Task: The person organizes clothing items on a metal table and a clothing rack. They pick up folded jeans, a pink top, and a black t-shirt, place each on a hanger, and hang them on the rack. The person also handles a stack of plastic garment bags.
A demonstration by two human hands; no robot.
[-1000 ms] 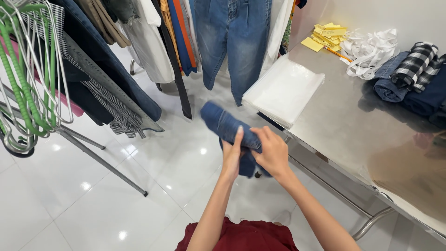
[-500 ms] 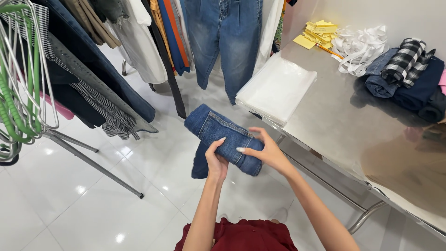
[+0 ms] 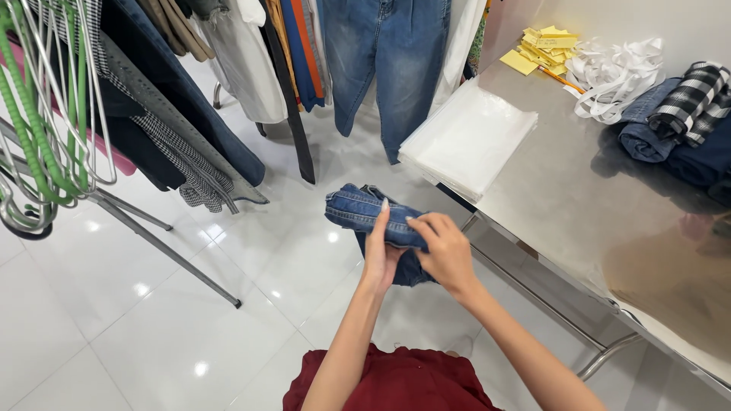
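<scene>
Since half a second ago, both hands have turned the folded blue jeans [image 3: 373, 217] into a tighter bundle, closer to the chest. Left hand [image 3: 381, 255] supports it from beneath with fingers up its face; right hand [image 3: 445, 251] clamps the near edge, apparently to keep the folds together. It hangs over the white floor, beside the steel table [image 3: 579, 198] bearing clear bags [image 3: 468, 137].

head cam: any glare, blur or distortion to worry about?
Head view: bright ceiling-light spots glare off the white floor tiles; the steel table shows soft reflections; the folded jeans and both hands, left and right, are sharp; edges bow slightly, wide-angle.
</scene>
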